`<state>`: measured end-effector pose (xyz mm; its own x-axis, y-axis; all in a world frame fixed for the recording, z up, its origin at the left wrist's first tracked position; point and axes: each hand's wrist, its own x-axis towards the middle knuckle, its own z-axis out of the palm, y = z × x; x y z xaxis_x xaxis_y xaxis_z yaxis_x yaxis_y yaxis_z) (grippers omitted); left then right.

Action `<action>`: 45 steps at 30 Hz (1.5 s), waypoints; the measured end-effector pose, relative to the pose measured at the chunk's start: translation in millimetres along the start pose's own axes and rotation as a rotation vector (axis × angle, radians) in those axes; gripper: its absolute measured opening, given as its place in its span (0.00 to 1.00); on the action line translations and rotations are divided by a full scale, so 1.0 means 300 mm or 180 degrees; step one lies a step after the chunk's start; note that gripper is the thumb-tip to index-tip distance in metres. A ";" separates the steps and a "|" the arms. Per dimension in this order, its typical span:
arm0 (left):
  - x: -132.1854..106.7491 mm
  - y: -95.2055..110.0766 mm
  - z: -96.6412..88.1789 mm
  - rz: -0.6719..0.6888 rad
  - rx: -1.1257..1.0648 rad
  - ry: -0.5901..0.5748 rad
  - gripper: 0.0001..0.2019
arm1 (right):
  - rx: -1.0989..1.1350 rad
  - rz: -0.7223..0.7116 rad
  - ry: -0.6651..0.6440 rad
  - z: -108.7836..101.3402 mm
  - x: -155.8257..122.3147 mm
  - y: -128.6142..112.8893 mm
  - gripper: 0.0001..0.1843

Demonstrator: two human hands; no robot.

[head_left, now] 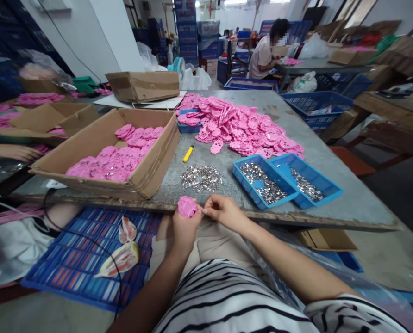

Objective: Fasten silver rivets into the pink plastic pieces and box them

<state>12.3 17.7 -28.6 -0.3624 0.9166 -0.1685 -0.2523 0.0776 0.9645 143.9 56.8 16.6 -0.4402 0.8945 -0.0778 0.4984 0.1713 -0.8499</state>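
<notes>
Left hand (186,231) has a pink disc (187,206) gripped in its fingers, just off the table's (359,203) near edge, above the lap. Right hand (227,214) is pinched narrow right at the disc's edge (can't tell if there's something tiny between those fingertips, it's too small to see). Straight ahead on the table there's a loose heap of shiny bits (201,179), with two blue trays (251,193) of similar bits over to the right. Big pink pile (241,126) sits behind all that, yellow tool (188,154) near it, and a box (162,159) with more pink discs stands left.
</notes>
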 end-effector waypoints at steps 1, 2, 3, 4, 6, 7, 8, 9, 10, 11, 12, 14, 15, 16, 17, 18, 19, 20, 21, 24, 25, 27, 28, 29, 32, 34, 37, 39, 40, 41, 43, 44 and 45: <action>-0.001 0.000 0.008 0.0053 0.0045 0.0119 0.17 | 0.0091 0.0000 0.0043 0.003 0.000 0.005 0.07; -0.003 0.003 0.016 0.0100 0.0092 0.0213 0.17 | 0.0138 -0.0014 0.0085 0.004 0.001 0.010 0.07; -0.006 0.009 0.024 0.0111 0.0105 0.0253 0.17 | 0.0157 -0.0034 0.0127 0.004 0.002 0.014 0.07; -0.009 0.016 0.031 0.0094 0.0083 0.0257 0.17 | 0.0175 -0.0046 0.0160 0.003 0.003 0.018 0.07; -0.014 0.035 0.043 -0.0001 -0.0074 0.0159 0.18 | 0.0269 -0.0032 0.0218 0.001 0.007 0.025 0.08; -0.017 0.045 0.046 -0.0073 -0.0244 0.0047 0.20 | 0.0354 -0.0035 0.0268 0.000 0.009 0.028 0.08; -0.020 0.056 0.049 -0.0158 -0.0468 -0.0075 0.21 | 0.0466 -0.0057 0.0343 0.000 0.010 0.031 0.08; -0.023 0.067 0.050 -0.0260 -0.0719 -0.0187 0.23 | 0.0618 -0.0089 0.0426 0.001 0.010 0.032 0.08; -0.026 0.078 0.051 -0.0367 -0.0964 -0.0275 0.24 | 0.0811 -0.0117 0.0488 0.003 0.009 0.032 0.09; -0.029 0.087 0.051 -0.0463 -0.1180 -0.0324 0.25 | 0.1023 -0.0128 0.0526 0.006 0.007 0.031 0.10; -0.032 0.094 0.052 -0.0539 -0.1350 -0.0336 0.25 | 0.1213 -0.0116 0.0528 0.010 0.005 0.029 0.11; -0.036 0.104 0.053 -0.0602 -0.1562 -0.0314 0.24 | 0.1399 -0.0031 0.0508 0.019 0.000 0.023 0.12; -0.037 0.106 0.055 -0.0587 -0.1627 -0.0316 0.24 | 0.1385 0.0007 0.0517 0.023 -0.002 0.020 0.12; -0.039 0.107 0.056 -0.0554 -0.1673 -0.0331 0.24 | 0.1328 0.0030 0.0543 0.027 -0.003 0.017 0.11; -0.040 0.106 0.058 -0.0517 -0.1698 -0.0360 0.24 | 0.1266 0.0046 0.0576 0.031 -0.004 0.015 0.10; -0.040 0.105 0.060 -0.0482 -0.1701 -0.0393 0.24 | 0.1223 0.0059 0.0592 0.033 -0.005 0.013 0.10; -0.041 0.103 0.061 -0.0452 -0.1688 -0.0417 0.25 | 0.1203 0.0069 0.0600 0.035 -0.005 0.012 0.09; -0.041 0.100 0.062 -0.0437 -0.1664 -0.0428 0.26 | 0.1193 0.0075 0.0593 0.037 -0.005 0.012 0.09; -0.041 0.096 0.063 -0.0432 -0.1637 -0.0428 0.27 | 0.1180 0.0073 0.0588 0.037 -0.005 0.013 0.09; -0.040 0.085 0.063 -0.0422 -0.1595 -0.0394 0.28 | 0.1157 0.0059 0.0597 0.038 -0.004 0.016 0.09; -0.040 0.082 0.063 -0.0408 -0.1602 -0.0396 0.28 | 0.1156 0.0056 0.0604 0.039 -0.003 0.017 0.09; -0.040 0.079 0.063 -0.0376 -0.1621 -0.0405 0.28 | 0.1163 0.0061 0.0617 0.040 -0.002 0.018 0.09; -0.041 0.079 0.063 -0.0374 -0.1620 -0.0405 0.27 | 0.1168 0.0067 0.0623 0.041 -0.001 0.018 0.09; -0.043 0.080 0.063 -0.0383 -0.1611 -0.0400 0.27 | 0.1171 0.0072 0.0628 0.042 -0.001 0.018 0.09; -0.046 0.084 0.065 -0.0426 -0.1562 -0.0372 0.27 | 0.1173 0.0078 0.0648 0.042 -0.001 0.017 0.09; -0.045 0.083 0.066 -0.0405 -0.1561 -0.0368 0.26 | 0.1188 0.0080 0.0612 0.041 -0.002 0.015 0.08; -0.042 0.077 0.067 -0.0341 -0.1617 -0.0376 0.26 | 0.1225 0.0083 0.0537 0.040 -0.005 0.011 0.08; -0.042 0.074 0.066 -0.0340 -0.1652 -0.0377 0.25 | 0.1225 0.0056 0.0566 0.041 -0.006 0.010 0.08; -0.042 0.074 0.067 -0.0352 -0.1663 -0.0376 0.25 | 0.1214 0.0028 0.0596 0.041 -0.005 0.011 0.08; -0.043 0.075 0.067 -0.0371 -0.1671 -0.0372 0.24 | 0.1200 -0.0008 0.0626 0.043 -0.004 0.013 0.08; -0.045 0.078 0.069 -0.0403 -0.1690 -0.0350 0.24 | 0.1174 -0.0108 0.0679 0.047 -0.001 0.019 0.08; -0.047 0.080 0.070 -0.0420 -0.1705 -0.0340 0.23 | 0.1162 -0.0172 0.0715 0.051 0.001 0.024 0.09; -0.049 0.082 0.071 -0.0440 -0.1724 -0.0336 0.23 | 0.1141 -0.0247 0.0758 0.056 0.002 0.029 0.09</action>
<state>30.6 14.6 1.8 -0.2087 0.9487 -0.2376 -0.7252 0.0128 0.6884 135.5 51.9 0.6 -0.2607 0.9621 0.0802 0.1614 0.1253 -0.9789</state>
